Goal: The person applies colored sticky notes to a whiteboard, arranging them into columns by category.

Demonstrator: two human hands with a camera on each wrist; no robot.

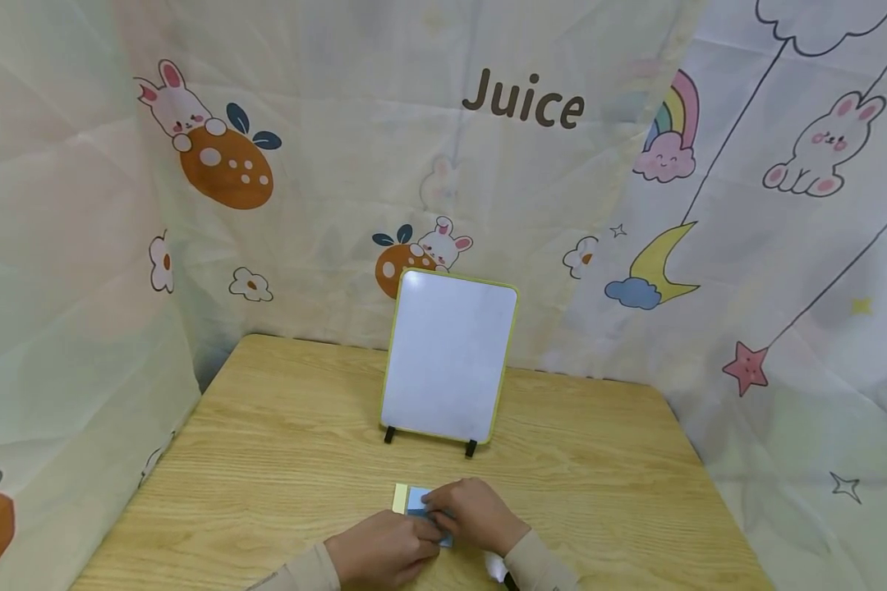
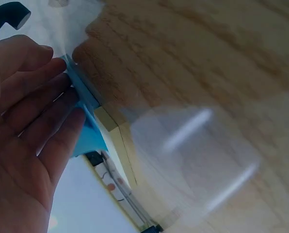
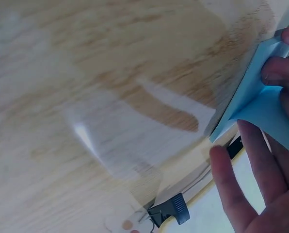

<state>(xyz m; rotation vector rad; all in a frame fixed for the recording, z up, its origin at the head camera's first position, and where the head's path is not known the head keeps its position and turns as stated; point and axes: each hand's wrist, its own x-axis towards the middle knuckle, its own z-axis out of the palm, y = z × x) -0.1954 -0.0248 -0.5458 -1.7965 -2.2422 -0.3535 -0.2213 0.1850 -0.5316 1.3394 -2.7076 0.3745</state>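
- Head view: from where I'm standing, both hands meet over a blue paper pad (image 1: 416,497) on the table (image 1: 599,468), in front of a whiteboard (image 1: 451,353).
- Right hand (image 1: 484,515): its grip is together, finger and thumb pinching the pad's bent sheet.
- Left hand (image 1: 383,548): fingers lie against the pad; whether that grip clamps it, I can't tell.
- The pad's far end pokes out past the fingertips, just beside a yellow strip (image 1: 400,498).

L hand (image 1: 386,545), R hand (image 1: 480,513) v. close, R fingers (image 3: 281,71) part-bent
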